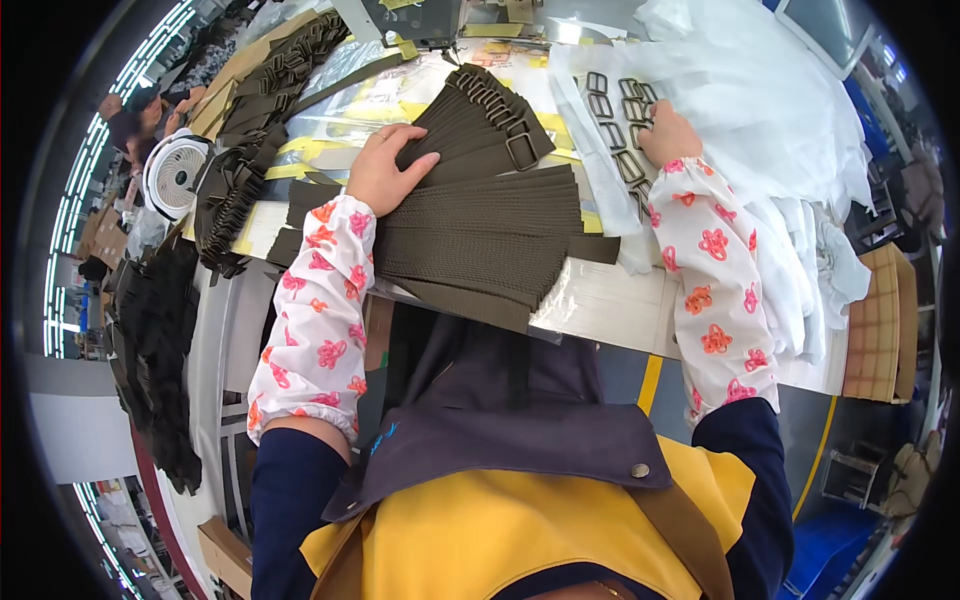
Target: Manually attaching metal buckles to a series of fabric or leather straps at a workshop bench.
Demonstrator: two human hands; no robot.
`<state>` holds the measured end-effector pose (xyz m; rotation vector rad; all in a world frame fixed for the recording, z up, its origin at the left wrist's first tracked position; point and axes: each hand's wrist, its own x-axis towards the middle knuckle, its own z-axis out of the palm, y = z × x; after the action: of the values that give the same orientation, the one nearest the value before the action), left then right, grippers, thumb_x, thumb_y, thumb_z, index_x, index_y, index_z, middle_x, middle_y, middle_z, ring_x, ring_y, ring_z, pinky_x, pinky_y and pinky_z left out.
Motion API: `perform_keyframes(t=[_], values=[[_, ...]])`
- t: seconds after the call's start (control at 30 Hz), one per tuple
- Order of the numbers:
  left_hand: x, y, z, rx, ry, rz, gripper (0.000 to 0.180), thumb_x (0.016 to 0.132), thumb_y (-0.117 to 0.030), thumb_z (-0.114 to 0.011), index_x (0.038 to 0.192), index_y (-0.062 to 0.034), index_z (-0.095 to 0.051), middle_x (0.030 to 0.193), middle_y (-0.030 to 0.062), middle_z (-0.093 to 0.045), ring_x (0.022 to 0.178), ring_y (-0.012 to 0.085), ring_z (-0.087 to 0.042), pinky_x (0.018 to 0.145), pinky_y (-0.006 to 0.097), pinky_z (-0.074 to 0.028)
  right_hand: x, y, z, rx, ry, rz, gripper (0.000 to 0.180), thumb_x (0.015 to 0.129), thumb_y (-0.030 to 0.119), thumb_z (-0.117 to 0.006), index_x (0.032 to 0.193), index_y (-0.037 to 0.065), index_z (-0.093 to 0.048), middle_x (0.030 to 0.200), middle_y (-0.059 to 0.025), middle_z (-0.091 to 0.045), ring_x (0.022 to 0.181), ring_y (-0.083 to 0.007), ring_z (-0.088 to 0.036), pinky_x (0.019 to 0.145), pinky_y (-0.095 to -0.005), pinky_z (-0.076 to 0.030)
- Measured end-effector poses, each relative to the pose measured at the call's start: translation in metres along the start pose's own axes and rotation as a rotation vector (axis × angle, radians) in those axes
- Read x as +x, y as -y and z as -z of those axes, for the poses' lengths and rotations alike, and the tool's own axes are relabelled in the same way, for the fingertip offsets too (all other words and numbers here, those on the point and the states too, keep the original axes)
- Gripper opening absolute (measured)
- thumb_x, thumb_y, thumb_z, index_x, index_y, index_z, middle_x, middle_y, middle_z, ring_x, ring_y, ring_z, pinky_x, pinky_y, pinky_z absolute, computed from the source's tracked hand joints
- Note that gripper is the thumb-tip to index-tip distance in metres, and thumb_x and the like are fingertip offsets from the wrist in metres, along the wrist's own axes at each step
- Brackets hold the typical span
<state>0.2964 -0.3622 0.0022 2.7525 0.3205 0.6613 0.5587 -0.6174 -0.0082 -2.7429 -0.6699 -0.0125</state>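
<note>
My left hand [387,170] lies on a fanned stack of dark olive webbing straps [465,240], thumb and fingers apart. At the far end of the fan, a row of metal slide buckles [521,150] is threaded on strap ends. My right hand [670,136] is closed at the edge of a group of loose slide buckles [611,135] on white sheeting, right of the straps. Its fingertips pinch a buckle there, though the hand partly hides it. Floral sleeve covers wrap both my forearms.
More straps with buckles [235,170] pile up at the left, beside a white fan [174,173]. White sheet material [750,90] covers the right side. A machine [420,22] stands at the back. A cardboard box [875,325] is at the right; another person [148,118] is far left.
</note>
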Motion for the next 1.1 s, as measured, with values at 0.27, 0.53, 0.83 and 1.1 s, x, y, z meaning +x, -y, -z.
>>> perform_keyframes(t=[0.27, 0.53, 0.83, 1.1], values=[[-0.006, -0.010, 0.011, 0.103, -0.144, -0.083, 0.037, 0.073, -0.026, -0.066, 0.102, -0.0058, -0.057, 0.111, 0.0137, -0.052, 0.105, 0.0296, -0.048, 0.089, 0.035, -0.039, 0.001, 0.003, 0.000, -0.004, 0.028, 0.034, 0.030, 0.071, 0.018, -0.055, 0.099, 0.010, -0.051, 0.093, -0.0141, -0.061, 0.089, -0.0308, -0.057, 0.075, -0.0413, -0.045], [-0.024, -0.081, 0.016, -0.258, 0.252, -0.168, 0.046, 0.073, -0.024, -0.066, 0.112, -0.0045, -0.052, 0.110, 0.0149, -0.052, 0.103, 0.0299, -0.050, 0.087, 0.034, -0.040, -0.003, -0.001, 0.002, 0.023, 0.076, 0.015, 0.034, 0.068, 0.017, -0.055, 0.100, 0.010, -0.048, 0.087, -0.0143, -0.061, 0.087, -0.0306, -0.057, 0.073, -0.0406, -0.045], [0.045, -0.101, -0.033, -0.355, 0.473, -0.079, 0.014, 0.079, -0.016, -0.055, 0.077, -0.0051, -0.063, 0.073, 0.0126, -0.060, 0.070, 0.0313, -0.057, 0.062, 0.039, -0.045, -0.015, -0.008, 0.006, 0.179, -0.019, 0.094, 0.019, 0.067, 0.016, -0.055, 0.083, 0.004, -0.054, 0.073, -0.0099, -0.060, 0.072, -0.0277, -0.057, 0.064, -0.0358, -0.044], [0.051, -0.098, -0.032, -0.485, 0.320, 0.005, 0.012, 0.080, -0.013, -0.055, 0.089, -0.0050, -0.059, 0.075, 0.0136, -0.060, 0.068, 0.0312, -0.057, 0.059, 0.036, -0.045, -0.019, 0.002, 0.035, 0.777, 0.159, 0.110, 0.010, 0.078, 0.009, -0.056, 0.078, 0.000, -0.051, 0.065, -0.0043, -0.055, 0.054, -0.0087, -0.051, 0.049, -0.0235, -0.042]])
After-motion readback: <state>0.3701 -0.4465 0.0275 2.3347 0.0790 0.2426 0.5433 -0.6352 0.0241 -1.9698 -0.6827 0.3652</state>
